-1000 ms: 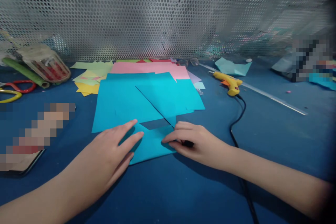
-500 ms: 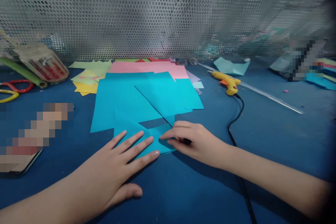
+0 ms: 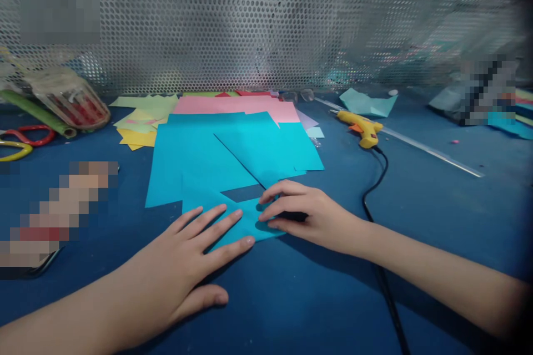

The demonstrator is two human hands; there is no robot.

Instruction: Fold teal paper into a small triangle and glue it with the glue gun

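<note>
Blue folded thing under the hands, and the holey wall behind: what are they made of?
The blue folded piece looks like thin matte paper: it lies flat with sharp creases. The holey wall looks like shiny perforated sheet metal, possibly coated plastic.

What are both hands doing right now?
Left hand: open, flat on the blue paper.
Right hand: curled at paper's edge; grip cannot be told.
</note>
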